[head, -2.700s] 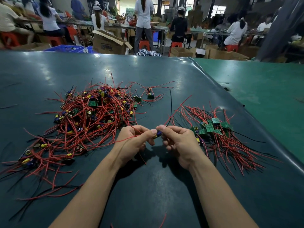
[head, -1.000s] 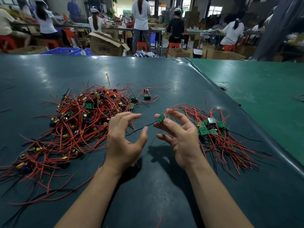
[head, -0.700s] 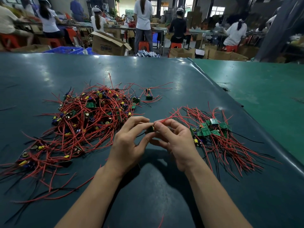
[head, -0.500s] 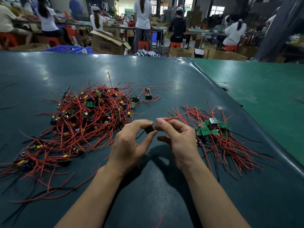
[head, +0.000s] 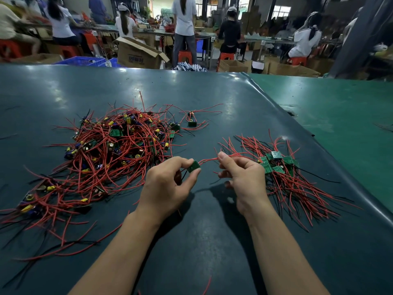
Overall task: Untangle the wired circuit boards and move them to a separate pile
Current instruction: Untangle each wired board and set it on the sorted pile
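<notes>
A big tangled heap of red-wired circuit boards (head: 110, 150) lies on the left of the dark table. A smaller sorted pile (head: 282, 173) with green boards and straight red wires lies at the right. Between them my left hand (head: 168, 188) pinches one small green board (head: 193, 166) between thumb and forefinger. Its red wires (head: 207, 160) run right to my right hand (head: 242, 177), which pinches them between thumb and forefinger. One loose wired board (head: 192, 123) sits apart behind the heap.
The dark mat (head: 191, 241) ends at a raised edge (head: 319, 145) on the right, with a green table surface (head: 344, 116) beyond. Stray red and black wires (head: 53, 245) trail at the near left. Cardboard boxes (head: 138, 53) and seated workers fill the background.
My hands have moved apart: the left keeps the green board while the right has slid along its red wires, drawing them straight toward the sorted pile.
</notes>
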The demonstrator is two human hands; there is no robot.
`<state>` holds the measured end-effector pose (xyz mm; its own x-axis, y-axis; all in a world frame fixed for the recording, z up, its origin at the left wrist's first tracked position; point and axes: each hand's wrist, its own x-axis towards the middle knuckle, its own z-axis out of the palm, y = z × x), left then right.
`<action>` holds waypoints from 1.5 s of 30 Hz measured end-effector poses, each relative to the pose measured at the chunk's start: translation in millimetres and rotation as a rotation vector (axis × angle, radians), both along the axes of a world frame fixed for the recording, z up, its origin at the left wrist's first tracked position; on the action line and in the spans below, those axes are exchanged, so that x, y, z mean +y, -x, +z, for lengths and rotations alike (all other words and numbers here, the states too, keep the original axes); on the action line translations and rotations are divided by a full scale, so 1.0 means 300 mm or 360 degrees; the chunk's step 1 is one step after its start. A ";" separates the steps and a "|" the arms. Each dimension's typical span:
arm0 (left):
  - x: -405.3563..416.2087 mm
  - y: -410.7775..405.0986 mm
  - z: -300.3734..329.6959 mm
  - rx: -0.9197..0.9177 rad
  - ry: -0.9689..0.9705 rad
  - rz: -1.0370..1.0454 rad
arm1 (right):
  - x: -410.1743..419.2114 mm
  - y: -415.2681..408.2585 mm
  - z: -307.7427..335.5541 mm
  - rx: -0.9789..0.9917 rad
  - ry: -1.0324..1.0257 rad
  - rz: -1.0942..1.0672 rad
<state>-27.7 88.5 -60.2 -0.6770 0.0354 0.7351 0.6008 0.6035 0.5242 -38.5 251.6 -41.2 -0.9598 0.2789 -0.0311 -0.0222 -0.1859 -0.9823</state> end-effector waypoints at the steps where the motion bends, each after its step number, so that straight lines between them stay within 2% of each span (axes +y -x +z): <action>1: -0.003 -0.001 0.000 -0.0017 -0.0008 0.0011 | -0.002 -0.001 -0.004 -0.0033 -0.0009 0.0013; 6: -0.009 0.004 -0.002 -0.0111 0.0058 0.0046 | 0.009 0.002 -0.005 -0.0231 0.0028 0.0132; 10: -0.009 0.006 -0.001 -0.0155 0.0050 0.0022 | 0.006 0.003 -0.005 -0.0041 0.0087 0.0114; 15: -0.006 -0.004 -0.001 -0.0216 0.0131 -0.0233 | 0.008 0.008 0.002 0.0124 0.0084 -0.0058; 20: -0.006 -0.005 -0.003 -0.0222 0.0083 -0.0257 | 0.023 0.016 0.005 0.0172 0.0214 -0.0209; 22: -0.009 -0.007 -0.003 -0.0212 0.0080 -0.0255 | 0.028 0.018 0.002 0.0174 0.0239 -0.0107; 25: -0.006 -0.011 -0.003 -0.0188 0.0081 -0.0267 | 0.033 0.019 -0.005 0.0217 0.0221 0.0000; 27: -0.003 -0.011 -0.002 -0.0145 0.0065 -0.0256 | 0.042 0.024 -0.013 0.0197 0.0184 -0.0141; 31: 0.000 -0.007 -0.005 -0.0128 0.0041 -0.0188 | 0.047 0.033 -0.032 0.0134 -0.0111 -0.0288; 35: 0.007 -0.009 0.000 -0.0084 -0.0090 0.0032 | 0.027 0.019 -0.037 0.0064 -0.0387 -0.0156; 38: 0.013 -0.005 0.007 -0.0034 -0.0173 0.0178 | 0.014 0.009 -0.030 -0.0030 -0.0264 -0.0073; 40: 0.012 -0.004 0.013 -0.0025 -0.0217 0.0211 | -0.002 -0.001 -0.021 -0.0098 -0.0197 0.0222; 42: 0.011 -0.009 0.016 -0.0040 -0.0182 0.0106 | -0.023 -0.016 -0.020 -0.0090 -0.0021 0.0555; 45: 0.016 -0.021 0.018 -0.0089 -0.0096 -0.0095 | -0.035 -0.019 -0.012 0.0005 0.0144 0.0583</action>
